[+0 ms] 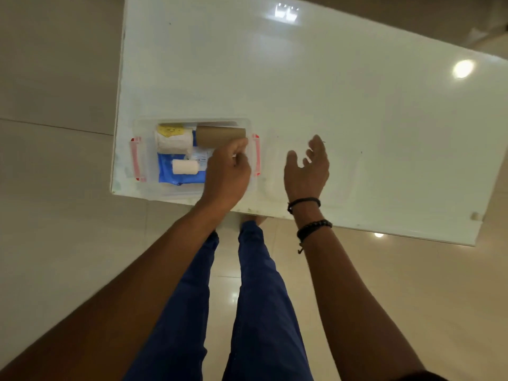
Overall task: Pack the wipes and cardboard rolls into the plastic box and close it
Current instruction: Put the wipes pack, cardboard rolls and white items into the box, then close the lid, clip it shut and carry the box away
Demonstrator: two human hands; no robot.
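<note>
A clear plastic box (143,127) with red latches (136,158) stands at the near left corner of the white table. Inside lie a blue wipes pack (167,174), a small white roll (184,166), a white and yellow pack (171,136) and a brown cardboard roll (220,136) along the far side. My left hand (228,171) is over the box's right part, fingers curled against the cardboard roll's right end. My right hand (306,169) hovers over the table right of the box, palm up, fingers spread, holding nothing. The box has no lid on.
The white table (330,92) stretches far and right of the box. A faint clear outline, perhaps the lid (343,182), lies under my right hand. The near table edge runs just behind my wrists. My legs and a tiled floor (55,243) are below.
</note>
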